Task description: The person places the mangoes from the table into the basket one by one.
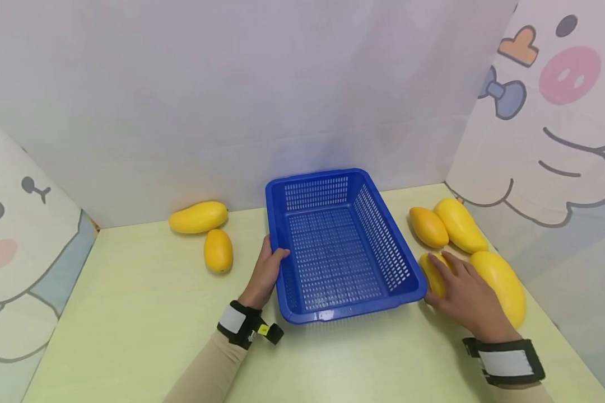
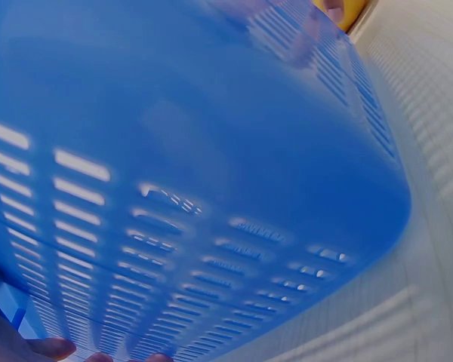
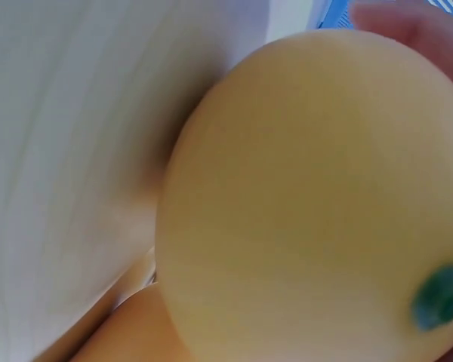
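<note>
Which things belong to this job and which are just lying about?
Apparently in the job:
blue plastic basket, held by the left hand
mango, gripped by the right hand

Seemingly lying about:
two mangoes left of the basket
three mangoes right of it

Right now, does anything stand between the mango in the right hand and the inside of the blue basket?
Only the right wall of the blue basket: the mango in the right hand is just outside it. No other object shows between them.
</note>
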Demonstrator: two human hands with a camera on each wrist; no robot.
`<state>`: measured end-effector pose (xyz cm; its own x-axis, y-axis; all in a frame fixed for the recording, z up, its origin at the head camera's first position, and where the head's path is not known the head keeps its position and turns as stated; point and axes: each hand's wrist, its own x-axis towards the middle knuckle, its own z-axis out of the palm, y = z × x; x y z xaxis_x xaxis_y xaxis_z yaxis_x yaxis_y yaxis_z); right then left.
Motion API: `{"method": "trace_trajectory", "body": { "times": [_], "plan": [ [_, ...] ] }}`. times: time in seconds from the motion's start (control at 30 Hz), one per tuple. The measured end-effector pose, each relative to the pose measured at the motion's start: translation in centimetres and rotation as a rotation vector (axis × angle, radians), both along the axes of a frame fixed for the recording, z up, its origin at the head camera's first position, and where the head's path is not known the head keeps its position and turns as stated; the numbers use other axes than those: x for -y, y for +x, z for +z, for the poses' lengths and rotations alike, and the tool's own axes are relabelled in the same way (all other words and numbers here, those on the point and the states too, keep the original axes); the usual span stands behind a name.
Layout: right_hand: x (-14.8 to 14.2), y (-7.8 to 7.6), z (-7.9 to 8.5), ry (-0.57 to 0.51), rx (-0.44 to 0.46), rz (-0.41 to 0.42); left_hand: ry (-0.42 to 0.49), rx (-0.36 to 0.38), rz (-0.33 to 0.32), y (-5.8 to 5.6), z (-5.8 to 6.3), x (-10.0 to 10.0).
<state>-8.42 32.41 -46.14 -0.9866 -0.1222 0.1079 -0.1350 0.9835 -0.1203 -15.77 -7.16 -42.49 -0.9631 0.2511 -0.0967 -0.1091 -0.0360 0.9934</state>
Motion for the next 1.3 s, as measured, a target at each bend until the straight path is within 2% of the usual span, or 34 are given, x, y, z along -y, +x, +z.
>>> {"method": "trace_trajectory", "body": {
  "times": [0.27,0.37,0.53,0.63,1.07,1.3],
  "plan": [
    [0.5,-0.1,0.1,0.01,0.012,-0.002,0.024,-0.009,0.015,-1.0,-2.4,0.3],
    [0.4,-0.2,0.1,0.01,0.005,0.005,0.03,0.002,0.007,-1.1,-2.3,0.3],
    [0.3,-0.1,0.1,0.011,-0.007,0.006,0.024,0.001,-0.011,-0.5,-0.5,0.2],
    [0.2,-0.1,0.1,0.011,-0.007,0.003,0.017,-0.007,-0.013,-0.2,0.1,0.1],
    [0.4,-0.2,0.4,0.001,-0.012,0.003,0.022,0.004,-0.008,-0.4,-0.2,0.1],
    [0.6,-0.1,0.1,-0.009,-0.041,0.028,0.007,0.0,-0.01,-0.1,-0.2,0.2]
  ]
}}
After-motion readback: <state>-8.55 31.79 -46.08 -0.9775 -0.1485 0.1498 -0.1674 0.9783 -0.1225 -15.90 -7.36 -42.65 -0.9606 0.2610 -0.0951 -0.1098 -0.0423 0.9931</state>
